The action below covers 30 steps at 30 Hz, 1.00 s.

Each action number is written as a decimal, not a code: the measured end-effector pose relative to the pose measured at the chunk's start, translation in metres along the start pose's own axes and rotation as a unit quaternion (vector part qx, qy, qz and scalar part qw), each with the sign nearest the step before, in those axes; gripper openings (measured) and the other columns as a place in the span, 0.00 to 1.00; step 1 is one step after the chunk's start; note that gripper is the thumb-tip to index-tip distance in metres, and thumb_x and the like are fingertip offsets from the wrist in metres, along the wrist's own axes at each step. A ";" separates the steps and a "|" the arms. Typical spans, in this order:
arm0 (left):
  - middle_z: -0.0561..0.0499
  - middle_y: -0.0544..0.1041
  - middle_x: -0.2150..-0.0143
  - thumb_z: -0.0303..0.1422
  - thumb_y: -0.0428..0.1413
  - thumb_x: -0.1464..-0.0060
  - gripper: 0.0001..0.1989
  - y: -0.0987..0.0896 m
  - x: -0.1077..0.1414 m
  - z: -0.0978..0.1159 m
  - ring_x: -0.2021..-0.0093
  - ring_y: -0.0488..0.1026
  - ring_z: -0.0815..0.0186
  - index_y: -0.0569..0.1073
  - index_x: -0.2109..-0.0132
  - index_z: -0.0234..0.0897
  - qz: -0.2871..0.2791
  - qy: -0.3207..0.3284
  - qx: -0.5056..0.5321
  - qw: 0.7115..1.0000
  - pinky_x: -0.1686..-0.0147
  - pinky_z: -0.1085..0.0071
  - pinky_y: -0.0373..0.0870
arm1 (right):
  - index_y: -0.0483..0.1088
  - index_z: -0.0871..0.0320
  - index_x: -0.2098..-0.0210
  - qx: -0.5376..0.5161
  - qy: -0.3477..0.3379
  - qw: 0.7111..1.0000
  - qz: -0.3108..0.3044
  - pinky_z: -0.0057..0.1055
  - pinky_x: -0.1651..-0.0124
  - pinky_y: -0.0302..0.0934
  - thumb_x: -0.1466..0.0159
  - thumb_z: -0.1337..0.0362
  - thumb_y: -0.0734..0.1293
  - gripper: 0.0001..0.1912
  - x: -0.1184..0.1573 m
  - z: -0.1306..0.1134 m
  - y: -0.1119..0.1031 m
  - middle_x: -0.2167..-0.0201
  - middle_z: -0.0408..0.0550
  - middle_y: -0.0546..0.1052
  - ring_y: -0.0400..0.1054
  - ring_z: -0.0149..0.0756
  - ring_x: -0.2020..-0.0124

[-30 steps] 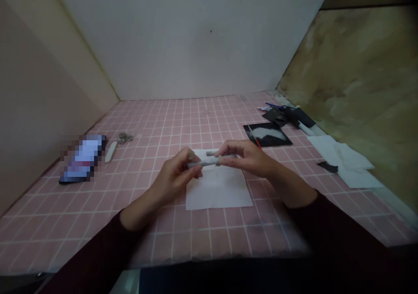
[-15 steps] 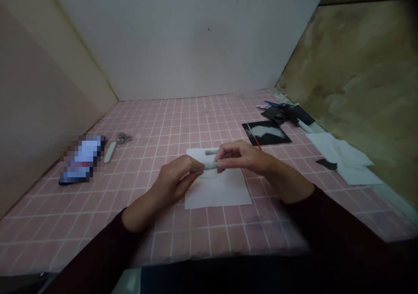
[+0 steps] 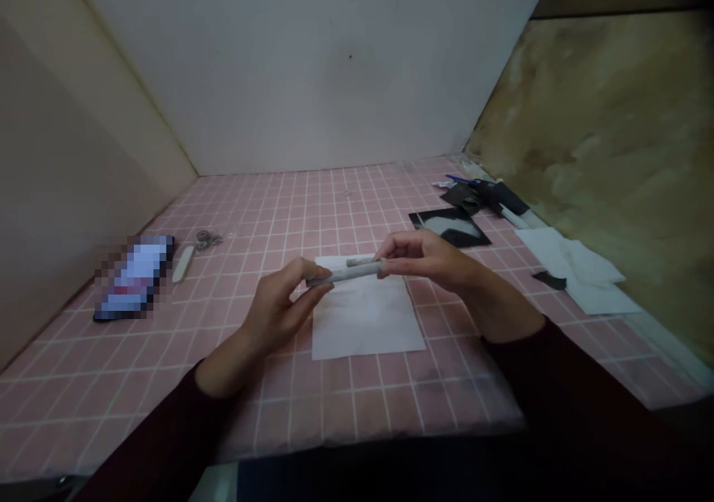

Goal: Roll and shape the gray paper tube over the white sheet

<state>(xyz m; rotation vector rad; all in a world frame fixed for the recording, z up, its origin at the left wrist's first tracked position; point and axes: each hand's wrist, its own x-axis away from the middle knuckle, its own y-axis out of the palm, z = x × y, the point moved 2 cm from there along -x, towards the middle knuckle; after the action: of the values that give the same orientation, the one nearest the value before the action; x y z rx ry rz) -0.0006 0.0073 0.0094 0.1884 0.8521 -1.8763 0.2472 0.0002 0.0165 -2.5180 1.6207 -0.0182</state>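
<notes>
Head camera view, left to right: a blurred phone [image 3: 134, 277] lies at the left edge of the pink tiled table [image 3: 335, 405], with a small white stick [image 3: 182, 264] and a bit of metal [image 3: 205, 240] just beside it. At center, the left hand [image 3: 276, 310] pinches the left end of a thin grey rod [image 3: 344, 273] between thumb and fingers, while the right hand [image 3: 429, 259] grips its right end, fingers curled over it. The rod runs nearly level across the frame, its right end slightly higher, held above a white paper sheet [image 3: 365, 316]; both hands are equally on it, one at each end. A second short grey piece [image 3: 357, 262] lies just behind it; whether it rests on the sheet cannot be told. Farther right sit a black card [image 3: 449, 226], dark scraps [image 3: 491, 195] and white papers [image 3: 574, 268].
</notes>
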 end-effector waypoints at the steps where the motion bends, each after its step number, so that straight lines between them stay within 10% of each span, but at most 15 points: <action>1: 0.50 0.79 0.65 0.27 0.62 0.45 0.04 0.001 0.000 0.000 0.65 0.75 0.64 0.77 0.60 0.39 -0.012 -0.004 0.006 1.000 0.63 0.70 0.68 | 0.75 0.60 0.64 0.021 -0.016 1.000 -0.012 0.28 0.61 0.65 0.41 0.60 0.74 0.10 0.000 -0.001 0.002 0.69 0.45 0.79 0.72 0.30 0.67; 8: 0.52 0.76 0.68 0.32 0.62 0.44 0.06 0.007 0.000 -0.001 0.70 0.73 0.68 0.72 0.62 0.38 -0.011 -0.111 0.143 0.983 0.67 0.72 0.68 | 0.74 0.60 0.62 0.164 -0.087 0.982 0.021 0.30 0.59 0.64 0.38 0.58 0.72 0.11 0.001 -0.004 0.004 0.65 0.46 0.77 0.71 0.33 0.63; 20: 0.57 0.72 0.81 0.35 0.60 0.42 0.11 0.019 -0.003 -0.013 0.79 0.68 0.73 0.66 0.68 0.37 -0.051 -0.313 0.381 0.869 0.72 0.77 0.67 | 0.68 0.57 0.60 0.357 -0.224 0.904 0.072 0.34 0.56 0.64 0.36 0.65 0.68 0.05 0.002 -0.008 0.024 0.65 0.46 0.75 0.70 0.35 0.63; 24: 0.57 0.70 0.84 0.33 0.60 0.44 0.11 0.022 -0.003 -0.016 0.83 0.65 0.75 0.66 0.69 0.36 -0.063 -0.350 0.429 0.831 0.74 0.78 0.67 | 0.67 0.56 0.59 0.424 -0.278 0.861 0.039 0.48 0.40 0.58 0.34 0.66 0.65 0.03 0.000 -0.002 0.032 0.64 0.47 0.76 0.70 0.39 0.60; 30: 0.56 0.71 0.83 0.32 0.62 0.46 0.12 0.021 -0.005 -0.016 0.83 0.66 0.75 0.66 0.69 0.35 -0.040 -0.359 0.442 0.821 0.75 0.79 0.68 | 0.68 0.57 0.60 0.434 -0.269 0.855 0.093 0.45 0.46 0.63 0.34 0.65 0.66 0.04 0.001 -0.004 0.027 0.63 0.50 0.77 0.70 0.40 0.61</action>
<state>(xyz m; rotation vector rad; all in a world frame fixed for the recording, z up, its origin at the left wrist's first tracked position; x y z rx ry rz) 0.0152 0.0163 -0.0103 -0.0097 -0.5718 -2.0613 0.2229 -0.0118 0.0171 -1.4923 1.2110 -0.0164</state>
